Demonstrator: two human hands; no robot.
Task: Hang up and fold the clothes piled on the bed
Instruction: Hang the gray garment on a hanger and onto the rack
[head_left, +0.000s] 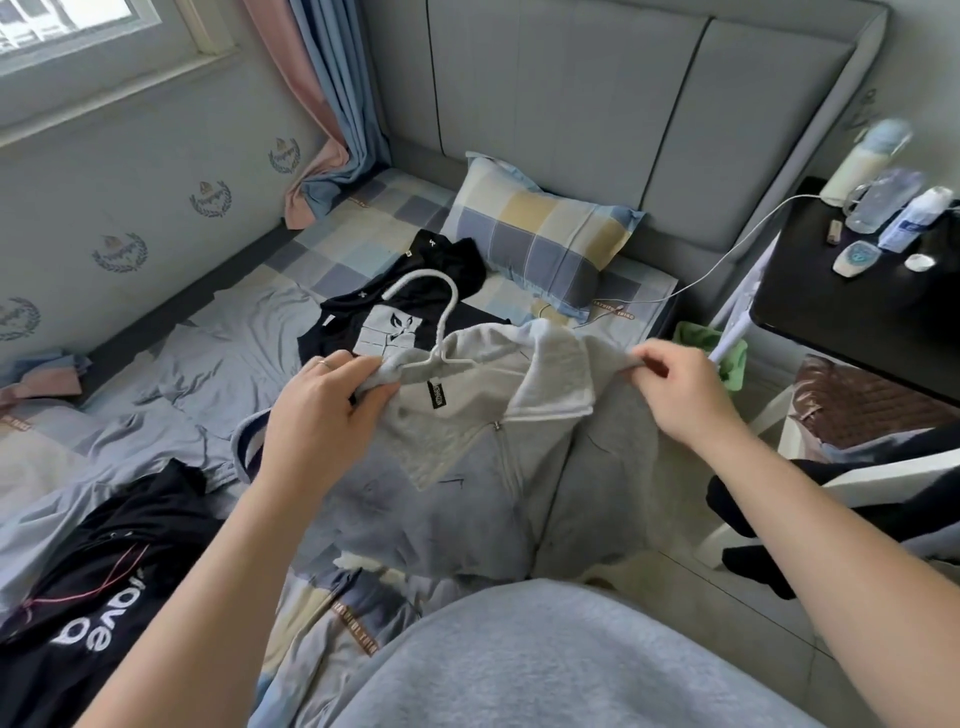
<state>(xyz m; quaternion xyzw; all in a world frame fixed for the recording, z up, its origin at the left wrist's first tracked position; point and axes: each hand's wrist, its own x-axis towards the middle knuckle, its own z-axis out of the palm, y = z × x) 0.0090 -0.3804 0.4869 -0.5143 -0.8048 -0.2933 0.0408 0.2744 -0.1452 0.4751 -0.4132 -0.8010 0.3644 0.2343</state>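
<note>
A grey zip hoodie (467, 467) hangs in front of me over the bed, with a white hanger (441, 312) inside its neck and the hook sticking up. My left hand (327, 410) grips the hoodie's left shoulder over the hanger's end. My right hand (675, 395) pinches the right shoulder fabric. On the checked bedsheet (332, 249) behind lies a black printed T-shirt (395, 312). A black garment with white lettering (93, 597) lies at the lower left, next to a crumpled blue-grey cloth (208, 374).
A checked pillow (540, 239) leans on the grey headboard (571, 104). At the right stands a black nightstand (852, 306) with bottles and a white cable. A white chair (883, 483) holds dark clothes. Curtains hang at the window on the left.
</note>
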